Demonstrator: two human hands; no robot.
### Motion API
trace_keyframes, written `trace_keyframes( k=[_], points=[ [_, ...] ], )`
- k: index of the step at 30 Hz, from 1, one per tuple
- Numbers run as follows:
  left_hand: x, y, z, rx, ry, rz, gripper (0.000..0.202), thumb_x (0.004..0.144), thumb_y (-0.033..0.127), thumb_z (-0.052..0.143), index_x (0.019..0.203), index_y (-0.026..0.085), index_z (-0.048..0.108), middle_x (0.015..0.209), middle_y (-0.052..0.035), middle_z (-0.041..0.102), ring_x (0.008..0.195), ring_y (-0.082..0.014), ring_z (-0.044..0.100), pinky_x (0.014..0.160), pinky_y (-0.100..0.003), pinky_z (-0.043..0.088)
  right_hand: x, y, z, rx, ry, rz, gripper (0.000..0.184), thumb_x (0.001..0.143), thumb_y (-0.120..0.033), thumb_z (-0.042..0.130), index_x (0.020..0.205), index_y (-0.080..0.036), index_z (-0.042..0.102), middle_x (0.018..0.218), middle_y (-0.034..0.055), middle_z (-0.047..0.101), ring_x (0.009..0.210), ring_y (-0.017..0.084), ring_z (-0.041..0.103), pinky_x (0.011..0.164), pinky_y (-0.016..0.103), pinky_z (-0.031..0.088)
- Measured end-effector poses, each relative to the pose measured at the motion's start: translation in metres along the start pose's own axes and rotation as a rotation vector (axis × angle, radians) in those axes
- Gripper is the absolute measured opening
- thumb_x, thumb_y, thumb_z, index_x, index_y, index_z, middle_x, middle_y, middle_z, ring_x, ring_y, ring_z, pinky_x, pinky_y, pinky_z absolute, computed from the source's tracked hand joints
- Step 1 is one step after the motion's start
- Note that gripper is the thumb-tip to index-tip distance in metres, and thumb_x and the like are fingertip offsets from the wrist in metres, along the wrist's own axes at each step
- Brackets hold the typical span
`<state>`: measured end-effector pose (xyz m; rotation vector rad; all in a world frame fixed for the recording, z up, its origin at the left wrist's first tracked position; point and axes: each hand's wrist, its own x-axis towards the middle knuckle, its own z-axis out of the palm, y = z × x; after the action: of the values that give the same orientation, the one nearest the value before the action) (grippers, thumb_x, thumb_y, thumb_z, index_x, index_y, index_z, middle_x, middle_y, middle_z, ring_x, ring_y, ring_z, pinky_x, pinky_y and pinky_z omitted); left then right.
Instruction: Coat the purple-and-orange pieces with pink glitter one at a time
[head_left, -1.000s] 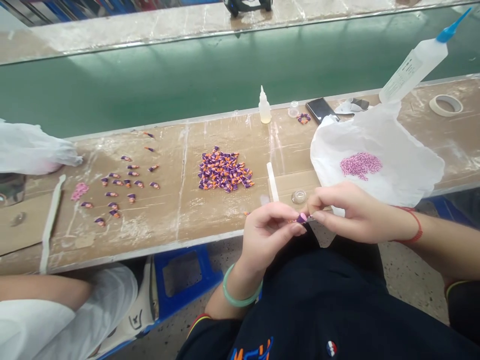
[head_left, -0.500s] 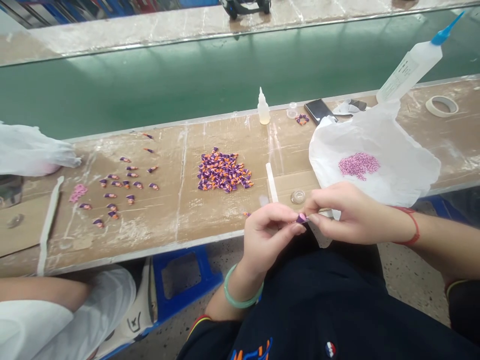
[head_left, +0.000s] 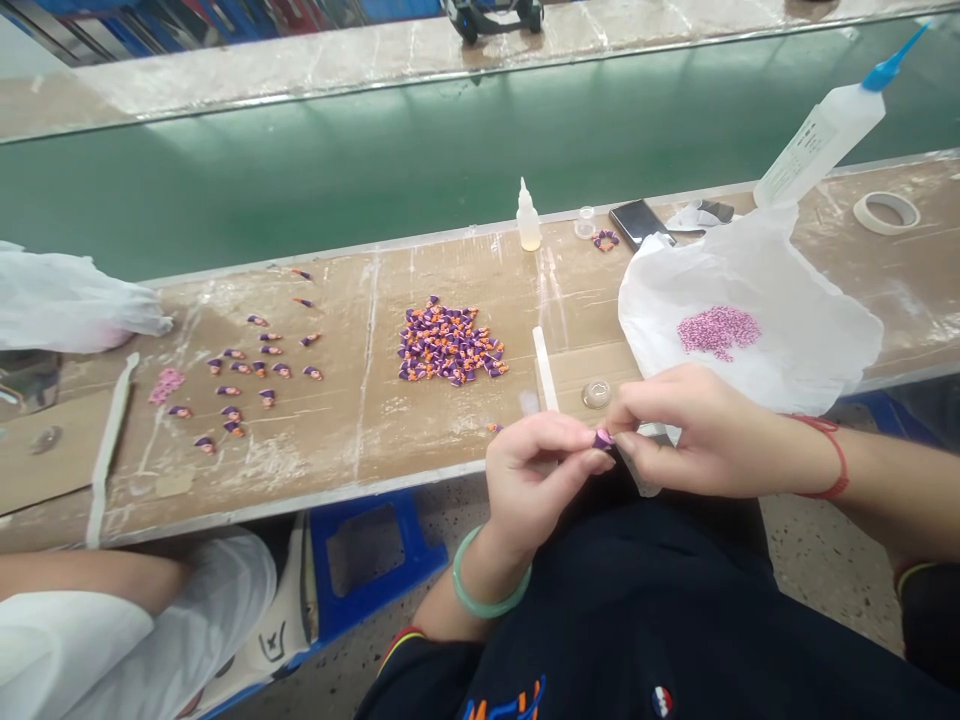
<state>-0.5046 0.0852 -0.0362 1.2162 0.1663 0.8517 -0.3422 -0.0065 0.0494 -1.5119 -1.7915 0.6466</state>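
Just past the table's front edge, my left hand [head_left: 536, 465] pinches a small purple and pink piece [head_left: 602, 439] between thumb and fingertips. My right hand [head_left: 686, 430] is closed in a pinch right beside the piece; whatever its fingertips hold is too small to make out. A pale, shiny object [head_left: 654, 430] shows partly behind the right fingers. Behind my left hand lies a heap of small purple and orange pieces [head_left: 450, 342]. White paper [head_left: 817, 325] beyond my right hand carries a pile of tiny pink pieces [head_left: 718, 331].
A flat white stick [head_left: 545, 368] and small round glass dish [head_left: 596, 394] lie nearby. Behind stand a small dropper bottle [head_left: 528, 218] and large blue-tipped bottle [head_left: 821, 145], near a phone [head_left: 641, 222] and tape roll [head_left: 886, 212]. A co-worker's arm [head_left: 90, 580] is at left.
My right fingertips have come closer to the purple piece, and the thin thing seen between them earlier is no longer visible. The view has shifted slightly.
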Motion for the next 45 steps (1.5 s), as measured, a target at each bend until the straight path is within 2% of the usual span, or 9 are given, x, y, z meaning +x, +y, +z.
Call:
trace_keyframes(
  k=[5,11,19,26,30,33,37,40,45],
  points=[
    [0.0,0.004,0.004,-0.016,0.019,-0.027,0.013,0.081,0.019,0.08,0.093,0.021,0.076,0.082,-0.0026,0.077,0.06,-0.0108,0.071,0.056,-0.018,0.059,-0.001,-0.001,-0.002,-0.039,0.004,-0.07,0.013,0.088,-0.008,0.053,0.08,-0.015,0.061,0.063,-0.0037,0.062,0.054,0.005,0.053,0.053,0.017,0.038],
    [0.001,0.008,0.003,0.123,-0.039,0.089,0.012,0.083,0.014,0.078,0.091,0.022,0.078,0.084,-0.003,0.078,0.077,-0.015,0.075,0.069,-0.024,0.062,-0.008,-0.005,-0.001,-0.244,0.045,-0.157,0.015,0.089,-0.008,0.051,0.083,-0.018,0.06,0.065,-0.0018,0.064,0.055,0.009,0.054,0.053,0.022,0.038],
    [0.005,0.016,0.003,0.195,-0.106,0.203,0.017,0.082,0.012,0.078,0.094,0.023,0.078,0.083,-0.0021,0.079,0.078,-0.0149,0.074,0.072,-0.025,0.061,-0.014,-0.015,-0.002,-0.366,0.035,-0.216,0.018,0.092,-0.009,0.046,0.084,-0.02,0.058,0.07,0.0004,0.066,0.058,0.011,0.055,0.058,0.024,0.042],
    [0.001,0.018,0.007,0.21,-0.04,0.1,0.012,0.082,0.016,0.079,0.091,0.024,0.078,0.085,-0.0032,0.078,0.077,-0.0167,0.075,0.071,-0.028,0.062,-0.014,-0.012,0.001,-0.38,0.058,-0.199,0.02,0.09,-0.009,0.045,0.078,-0.021,0.056,0.068,0.001,0.066,0.058,0.012,0.055,0.057,0.026,0.04],
    [0.004,0.014,0.008,0.186,-0.01,0.038,0.01,0.079,0.014,0.081,0.086,0.022,0.078,0.082,-0.0038,0.078,0.075,-0.0159,0.075,0.067,-0.024,0.062,-0.012,-0.004,0.002,-0.336,0.067,-0.158,0.019,0.088,-0.008,0.047,0.077,-0.02,0.057,0.066,0.0005,0.066,0.057,0.012,0.055,0.055,0.025,0.038],
    [0.008,0.01,0.009,0.022,0.034,-0.118,0.008,0.078,0.018,0.082,0.083,0.019,0.077,0.075,-0.0019,0.076,0.06,-0.0119,0.072,0.056,-0.019,0.06,-0.007,0.001,-0.002,-0.166,0.023,-0.021,0.014,0.087,-0.011,0.051,0.077,-0.018,0.058,0.065,-0.0011,0.064,0.055,0.01,0.054,0.053,0.022,0.037],
    [0.012,0.006,0.012,-0.159,0.122,-0.298,0.02,0.072,0.027,0.088,0.076,0.017,0.071,0.067,0.0012,0.073,0.048,-0.0094,0.068,0.046,-0.015,0.057,0.0,0.005,-0.006,0.079,0.002,0.204,0.013,0.089,-0.017,0.052,0.08,-0.016,0.061,0.063,-0.0026,0.061,0.054,0.008,0.05,0.05,0.019,0.037],
    [0.012,0.006,0.012,-0.175,0.125,-0.34,0.025,0.07,0.029,0.089,0.074,0.016,0.068,0.065,0.0015,0.072,0.048,-0.0091,0.067,0.046,-0.015,0.057,0.001,0.006,-0.005,0.113,-0.003,0.255,0.013,0.089,-0.017,0.052,0.081,-0.014,0.063,0.061,-0.0027,0.06,0.053,0.008,0.049,0.049,0.019,0.036],
    [0.01,0.007,0.012,-0.116,0.112,-0.341,0.025,0.07,0.031,0.089,0.076,0.016,0.069,0.069,-0.0002,0.073,0.049,-0.01,0.068,0.048,-0.017,0.058,0.001,0.006,-0.003,0.097,0.011,0.22,0.011,0.085,-0.016,0.056,0.074,-0.015,0.06,0.062,-0.0019,0.062,0.056,0.008,0.051,0.052,0.019,0.038]
  ],
)
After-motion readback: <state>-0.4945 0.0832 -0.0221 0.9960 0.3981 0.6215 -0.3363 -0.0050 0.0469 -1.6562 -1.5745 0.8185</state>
